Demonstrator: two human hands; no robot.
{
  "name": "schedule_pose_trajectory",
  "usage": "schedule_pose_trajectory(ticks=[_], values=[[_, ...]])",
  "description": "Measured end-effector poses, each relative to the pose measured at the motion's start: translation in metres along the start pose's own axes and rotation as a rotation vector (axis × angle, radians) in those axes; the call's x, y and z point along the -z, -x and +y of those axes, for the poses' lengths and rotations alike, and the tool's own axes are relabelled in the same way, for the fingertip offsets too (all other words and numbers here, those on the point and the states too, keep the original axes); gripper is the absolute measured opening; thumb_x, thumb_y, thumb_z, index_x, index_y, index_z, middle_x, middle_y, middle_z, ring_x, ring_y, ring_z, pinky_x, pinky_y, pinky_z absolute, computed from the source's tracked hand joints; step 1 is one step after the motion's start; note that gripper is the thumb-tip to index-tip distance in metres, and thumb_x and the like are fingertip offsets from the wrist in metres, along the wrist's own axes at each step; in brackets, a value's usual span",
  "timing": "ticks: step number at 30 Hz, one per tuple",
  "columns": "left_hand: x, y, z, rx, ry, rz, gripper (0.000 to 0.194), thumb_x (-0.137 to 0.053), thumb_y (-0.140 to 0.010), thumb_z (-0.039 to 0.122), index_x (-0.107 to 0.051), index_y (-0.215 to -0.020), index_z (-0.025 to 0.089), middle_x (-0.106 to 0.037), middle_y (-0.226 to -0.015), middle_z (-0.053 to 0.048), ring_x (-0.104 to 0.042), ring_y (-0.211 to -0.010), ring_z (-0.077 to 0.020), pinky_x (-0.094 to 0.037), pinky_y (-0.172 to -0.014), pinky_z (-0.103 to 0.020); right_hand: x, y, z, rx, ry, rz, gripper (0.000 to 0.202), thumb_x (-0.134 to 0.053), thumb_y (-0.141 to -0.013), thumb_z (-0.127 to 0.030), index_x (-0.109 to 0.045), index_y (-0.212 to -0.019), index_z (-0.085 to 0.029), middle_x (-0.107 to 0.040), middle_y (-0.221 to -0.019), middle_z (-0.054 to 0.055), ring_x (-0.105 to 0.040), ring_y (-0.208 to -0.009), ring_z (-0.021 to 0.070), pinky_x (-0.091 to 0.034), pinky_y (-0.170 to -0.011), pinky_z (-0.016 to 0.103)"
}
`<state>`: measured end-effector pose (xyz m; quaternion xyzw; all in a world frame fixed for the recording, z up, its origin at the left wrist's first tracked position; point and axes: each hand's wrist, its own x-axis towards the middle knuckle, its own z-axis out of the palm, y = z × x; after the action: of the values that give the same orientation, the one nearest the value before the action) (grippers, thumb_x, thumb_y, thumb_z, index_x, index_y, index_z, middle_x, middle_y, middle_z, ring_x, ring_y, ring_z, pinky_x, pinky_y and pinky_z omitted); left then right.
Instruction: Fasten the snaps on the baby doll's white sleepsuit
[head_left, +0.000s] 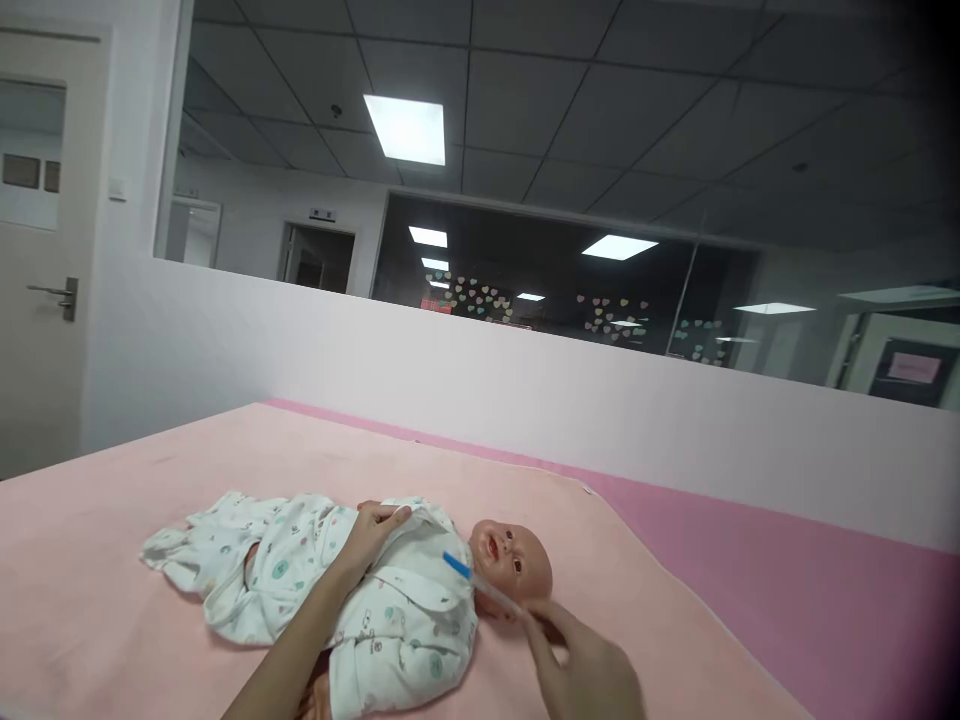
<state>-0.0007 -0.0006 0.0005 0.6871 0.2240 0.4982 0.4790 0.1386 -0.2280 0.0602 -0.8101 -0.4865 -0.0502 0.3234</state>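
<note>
While the right hand (581, 665) sits nearest at 5 o'clock, fingers pinched shut on a thin clear stick with a blue tip (480, 585), that stick slants up to 11 o'clock, blue tip at the doll's neck, just beside the chin. Left hand (369, 532) comes in from 6 o'clock along a bare forearm, lies flat on the doll's chest, fingers loosely curled over the garment's collar edge, thumb on the fabric; can't tell if it actually grips the cloth. Baby doll with bald plastic head (514, 560) lies on its back, head toward 3 o'clock, legs toward 9 o'clock, mouth open. White printed cotton baby suit (315, 575) covers the body, loose and rumpled at the leg end. Doll rests on a pale pink blanket (150, 620) spread over a darker pink padded tabletop (787, 600), bare at 3 o'clock. Beyond, at 12 o'clock, low white partition wall (525, 390). Behind that, dark glass wall with small heart stickers (607, 315). Far at 9 o'clock, white door with metal lever handle (56, 295). Lit ceiling panel (405, 128) overhead.
</note>
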Motion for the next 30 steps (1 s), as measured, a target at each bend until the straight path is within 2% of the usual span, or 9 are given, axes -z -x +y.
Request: schedule_pose_trajectory(ticks=[3, 6, 9, 12, 15, 20, 24, 30], values=[[0.0, 0.001, 0.001, 0.0, 0.013, 0.003, 0.049, -0.052, -0.071, 0.053, -0.039, -0.044, 0.015, -0.023, -0.05, 0.004, -0.022, -0.054, -0.0084, -0.019, -0.051, -0.022, -0.017, -0.038, -0.038, 0.113, 0.15, 0.002, 0.026, -0.04, -0.078, -0.023, -0.064, -0.067, -0.022, -0.067, -0.07, 0.006, -0.06, -0.067, 0.0166, -0.036, -0.054, 0.023], [0.0, 0.0, 0.003, -0.015, 0.046, -0.035, 0.05, -0.051, -0.071, 0.053, -0.035, -0.044, 0.015, -0.019, -0.05, 0.005, -0.018, -0.053, -0.0076, -0.015, -0.051, -0.023, -0.048, -0.073, -0.059, 0.133, 0.274, -0.015, 0.026, -0.039, -0.078, -0.016, -0.06, -0.062, -0.017, -0.065, -0.066, 0.009, -0.059, -0.059, 0.0153, -0.031, -0.048, 0.023], [0.0, -0.001, 0.005, -0.022, 0.063, -0.071, 0.05, -0.051, -0.072, 0.054, -0.036, -0.045, 0.015, -0.02, -0.049, 0.005, -0.019, -0.054, -0.0077, -0.014, -0.051, -0.023, -0.081, -0.096, -0.068, 0.131, 0.333, -0.053, 0.022, -0.038, -0.077, -0.009, -0.06, -0.075, -0.013, -0.065, -0.074, 0.012, -0.06, -0.061, 0.0171, -0.032, -0.048, 0.024], [-0.001, -0.001, 0.006, -0.03, 0.036, -0.084, 0.053, -0.051, -0.071, 0.055, -0.031, -0.043, 0.016, -0.016, -0.049, 0.005, -0.016, -0.054, -0.0072, -0.013, -0.051, -0.024, -0.109, -0.108, -0.071, 0.127, 0.331, -0.06, 0.029, -0.034, -0.077, -0.003, -0.055, -0.095, -0.009, -0.065, -0.082, 0.015, -0.063, -0.072, 0.0207, -0.036, -0.052, 0.025], [-0.001, -0.002, 0.004, -0.028, -0.006, -0.148, 0.053, -0.051, -0.072, 0.055, -0.026, -0.045, 0.016, -0.014, -0.052, 0.005, -0.015, -0.053, -0.0067, -0.012, -0.05, -0.024, -0.129, -0.111, -0.068, 0.102, 0.318, -0.066, 0.029, -0.031, -0.077, -0.001, -0.053, -0.096, -0.007, -0.065, -0.08, 0.017, -0.063, -0.075, 0.0223, -0.037, -0.053, 0.025], [-0.005, -0.003, -0.001, -0.045, -0.022, -0.224, 0.049, -0.051, -0.074, 0.049, -0.027, -0.047, 0.016, -0.016, -0.054, 0.005, -0.016, -0.052, -0.0063, -0.01, -0.05, -0.025, -0.143, -0.111, -0.056, 0.082, 0.282, -0.038, 0.024, -0.033, -0.079, -0.006, -0.051, -0.094, -0.01, -0.065, -0.078, 0.014, -0.063, -0.072, 0.0223, -0.034, -0.05, 0.024], [-0.005, -0.003, -0.003, -0.041, -0.078, -0.213, 0.047, -0.051, -0.074, 0.047, -0.029, -0.047, 0.016, -0.018, -0.052, 0.005, -0.018, -0.051, -0.0064, -0.011, -0.05, -0.025, -0.145, -0.106, -0.051, 0.085, 0.25, -0.009, 0.027, -0.031, -0.076, -0.002, -0.048, -0.095, -0.011, -0.064, -0.075, 0.011, -0.062, -0.069, 0.0187, -0.031, -0.049, 0.023], [-0.004, -0.006, -0.007, -0.022, -0.094, -0.078, 0.047, -0.047, -0.074, 0.049, -0.028, -0.046, 0.017, -0.018, -0.049, 0.005, -0.02, -0.05, -0.0071, -0.015, -0.048, -0.024, -0.148, -0.094, -0.049, 0.167, -0.07, 0.248, 0.037, -0.037, -0.072, -0.005, -0.045, -0.106, -0.015, -0.064, -0.087, 0.007, -0.06, -0.072, 0.0175, -0.037, -0.056, 0.024]])
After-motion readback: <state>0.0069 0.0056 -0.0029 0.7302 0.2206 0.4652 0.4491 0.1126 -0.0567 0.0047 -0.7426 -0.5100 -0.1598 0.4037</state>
